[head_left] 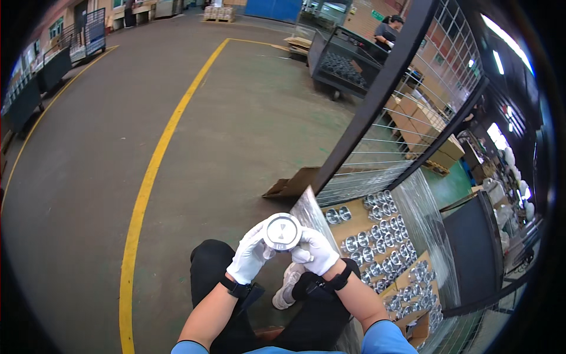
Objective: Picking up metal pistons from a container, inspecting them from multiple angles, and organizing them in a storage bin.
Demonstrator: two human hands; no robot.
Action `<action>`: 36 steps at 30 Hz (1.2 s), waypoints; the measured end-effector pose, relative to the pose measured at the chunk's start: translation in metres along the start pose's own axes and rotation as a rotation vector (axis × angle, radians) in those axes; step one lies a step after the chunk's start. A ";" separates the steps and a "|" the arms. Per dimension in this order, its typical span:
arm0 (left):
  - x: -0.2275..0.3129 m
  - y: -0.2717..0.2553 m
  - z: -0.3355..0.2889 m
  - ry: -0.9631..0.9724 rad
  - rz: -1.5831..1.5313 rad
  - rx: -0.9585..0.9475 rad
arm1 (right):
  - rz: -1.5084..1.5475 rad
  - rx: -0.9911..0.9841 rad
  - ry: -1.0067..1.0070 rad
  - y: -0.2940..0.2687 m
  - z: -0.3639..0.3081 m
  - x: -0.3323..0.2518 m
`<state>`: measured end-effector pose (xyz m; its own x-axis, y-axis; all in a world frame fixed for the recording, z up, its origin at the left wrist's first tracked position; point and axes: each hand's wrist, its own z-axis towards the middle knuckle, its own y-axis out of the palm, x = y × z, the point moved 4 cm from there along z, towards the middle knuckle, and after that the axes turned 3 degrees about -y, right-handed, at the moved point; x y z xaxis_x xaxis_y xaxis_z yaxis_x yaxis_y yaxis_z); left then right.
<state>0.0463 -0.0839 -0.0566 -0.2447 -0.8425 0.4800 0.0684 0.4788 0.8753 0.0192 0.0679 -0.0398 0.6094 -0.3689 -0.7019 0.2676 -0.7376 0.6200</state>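
A round silver metal piston [282, 232] is held up in front of my knees, its flat, marked top facing me. My left hand [250, 252], in a white glove, grips its left side. From the right, my right hand [315, 251], also gloved in white, closes on its edge with the thumb below the rim. Just right of my hands, many similar shiny pistons [380, 241] stand in rows on a brown cardboard sheet [345, 227] inside a wire cage cart. The undersides of the held piston and some fingertips are hidden.
A black cage frame [377, 94] with wire mesh rises on the right, its inside lined with clear wrap [421, 200]. A cardboard flap [293, 183] leans by its corner. Beyond are a dark cart [345, 62] of metal parts, a person [388, 30] and stacked cartons [421, 121]. A yellow line [154, 159] crosses the floor.
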 end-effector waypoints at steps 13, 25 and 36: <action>-0.001 -0.019 0.006 -0.007 0.323 0.022 | 0.078 0.018 -0.063 -0.015 0.003 0.011; -0.049 0.020 0.006 -0.411 -0.282 -0.031 | -1.353 0.103 -0.963 -0.006 -0.025 -0.026; -0.037 0.013 0.013 -0.211 -0.142 0.119 | -1.086 0.073 -0.938 -0.001 -0.022 -0.044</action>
<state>0.0432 -0.0431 -0.0644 -0.4404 -0.8393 0.3188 -0.0923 0.3955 0.9138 0.0080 0.0973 -0.0021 -0.5834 0.1759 -0.7929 0.2171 -0.9069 -0.3610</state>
